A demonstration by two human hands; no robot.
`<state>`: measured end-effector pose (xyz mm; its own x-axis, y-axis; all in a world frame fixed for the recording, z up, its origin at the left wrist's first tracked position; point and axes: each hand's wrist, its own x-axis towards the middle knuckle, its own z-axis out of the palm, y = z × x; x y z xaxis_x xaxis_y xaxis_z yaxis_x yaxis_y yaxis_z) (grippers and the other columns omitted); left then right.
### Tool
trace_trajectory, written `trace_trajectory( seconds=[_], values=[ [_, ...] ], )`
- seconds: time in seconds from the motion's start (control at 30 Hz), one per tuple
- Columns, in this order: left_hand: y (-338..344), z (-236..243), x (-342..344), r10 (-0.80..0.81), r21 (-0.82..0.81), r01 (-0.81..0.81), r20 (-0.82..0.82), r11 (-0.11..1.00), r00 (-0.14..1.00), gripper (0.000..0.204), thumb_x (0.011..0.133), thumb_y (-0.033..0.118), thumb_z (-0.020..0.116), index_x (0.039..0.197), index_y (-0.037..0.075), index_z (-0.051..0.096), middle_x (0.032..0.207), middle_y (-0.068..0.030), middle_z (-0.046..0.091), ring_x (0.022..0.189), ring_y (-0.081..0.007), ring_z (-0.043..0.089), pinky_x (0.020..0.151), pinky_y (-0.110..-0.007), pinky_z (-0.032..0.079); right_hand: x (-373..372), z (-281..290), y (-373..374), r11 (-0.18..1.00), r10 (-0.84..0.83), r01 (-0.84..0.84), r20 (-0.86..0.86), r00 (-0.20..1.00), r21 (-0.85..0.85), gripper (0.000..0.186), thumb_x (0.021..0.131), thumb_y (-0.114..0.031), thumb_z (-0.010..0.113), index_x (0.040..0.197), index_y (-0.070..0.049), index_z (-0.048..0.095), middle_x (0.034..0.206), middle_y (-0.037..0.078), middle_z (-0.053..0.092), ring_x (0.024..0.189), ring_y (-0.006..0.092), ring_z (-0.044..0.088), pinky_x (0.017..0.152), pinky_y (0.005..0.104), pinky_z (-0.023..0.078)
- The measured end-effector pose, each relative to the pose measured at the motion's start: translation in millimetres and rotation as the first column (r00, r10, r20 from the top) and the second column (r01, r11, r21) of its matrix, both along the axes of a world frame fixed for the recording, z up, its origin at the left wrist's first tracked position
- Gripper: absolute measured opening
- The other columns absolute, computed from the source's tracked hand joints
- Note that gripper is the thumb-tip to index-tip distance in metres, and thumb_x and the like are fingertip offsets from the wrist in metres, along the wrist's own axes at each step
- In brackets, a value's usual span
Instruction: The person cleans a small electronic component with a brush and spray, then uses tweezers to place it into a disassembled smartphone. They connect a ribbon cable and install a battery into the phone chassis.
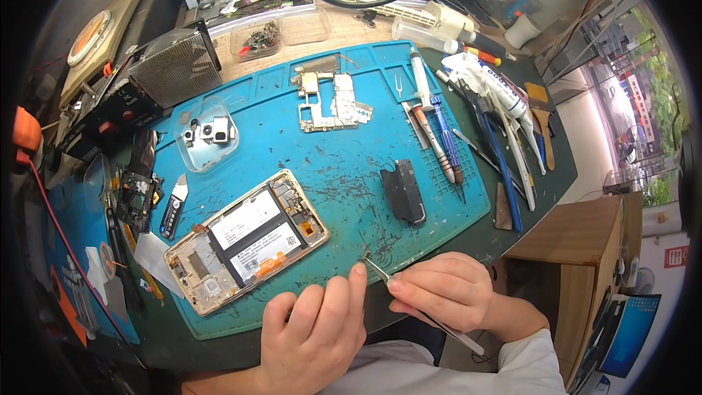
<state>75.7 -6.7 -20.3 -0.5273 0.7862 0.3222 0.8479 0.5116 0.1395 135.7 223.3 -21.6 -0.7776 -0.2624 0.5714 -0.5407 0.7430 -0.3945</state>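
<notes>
Right hand (447, 289): grasped the tweezers (457, 335) between thumb and fingers.
Left hand (314, 329): index fingertip was just beside the tweezers' tip; its grip I could not tell.
Phone (256, 221): lay opened on the mat (267, 139).

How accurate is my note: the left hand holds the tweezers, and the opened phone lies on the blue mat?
One slip: the right hand holds the tweezers, as the head view shows. The opened phone does lie on the blue mat.
</notes>
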Motion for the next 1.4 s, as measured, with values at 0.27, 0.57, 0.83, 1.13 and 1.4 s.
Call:
trace_trajectory(
  seconds=[0.27,0.57,0.83,1.13,1.4],
  values=[
    [-0.4,-5.9,0.9,0.006,0.029,-0.006,-0.020,1.000,1.000,0.052,0.081,0.016,0.071,0.132,0.004,0.075,0.120,-0.0055,0.059,0.107,-0.0228,0.054,0.089,-0.042,0.044,1.8,-1.2,0.2,1.000,-0.014,0.013,0.006,1.000,0.019,0.028,0.083,-0.010,0.087,0.109,0.000,0.081,0.101,0.008,0.077,0.086,0.0202,0.075,0.064,0.0296,0.059],
    [0.1,-4.5,1.0,0.008,0.029,-0.008,-0.019,1.000,1.000,0.052,0.081,0.014,0.071,0.131,0.004,0.075,0.120,-0.0053,0.059,0.106,-0.0227,0.054,0.088,-0.042,0.044,1.3,-1.1,0.1,0.999,-0.019,0.019,0.006,1.000,0.028,0.029,0.082,-0.010,0.087,0.109,0.000,0.081,0.101,0.008,0.077,0.086,0.0198,0.075,0.064,0.0297,0.058],
    [1.8,-0.2,-0.1,0.008,0.018,-0.007,-0.027,1.000,1.000,0.052,0.078,0.010,0.071,0.129,0.004,0.075,0.118,-0.0051,0.059,0.105,-0.0226,0.055,0.087,-0.042,0.044,2.5,-3.4,-1.8,0.998,-0.049,0.050,-0.019,0.999,0.041,0.030,0.082,-0.007,0.086,0.110,0.002,0.080,0.102,0.008,0.077,0.085,0.0201,0.074,0.063,0.0295,0.058],
    [2.6,-1.1,0.0,0.007,0.023,-0.007,-0.036,1.000,0.999,0.052,0.077,0.009,0.070,0.128,0.003,0.076,0.118,-0.0057,0.059,0.105,-0.0232,0.055,0.087,-0.042,0.044,4.8,-7.5,-2.8,0.992,-0.119,0.121,-0.055,0.991,0.045,0.034,0.083,-0.004,0.086,0.115,0.003,0.078,0.103,0.009,0.076,0.083,0.0211,0.074,0.064,0.0300,0.060],
    [2.0,-0.1,-0.3,0.003,0.022,-0.002,-0.024,1.000,1.000,0.052,0.077,0.009,0.070,0.128,0.003,0.075,0.118,-0.0060,0.059,0.105,-0.0236,0.055,0.087,-0.042,0.044,3.3,-1.3,-1.2,0.995,-0.090,0.091,0.025,0.996,-0.045,0.034,0.082,-0.007,0.088,0.113,0.003,0.079,0.102,0.009,0.076,0.082,0.0217,0.074,0.064,0.0305,0.059]
  ],
)
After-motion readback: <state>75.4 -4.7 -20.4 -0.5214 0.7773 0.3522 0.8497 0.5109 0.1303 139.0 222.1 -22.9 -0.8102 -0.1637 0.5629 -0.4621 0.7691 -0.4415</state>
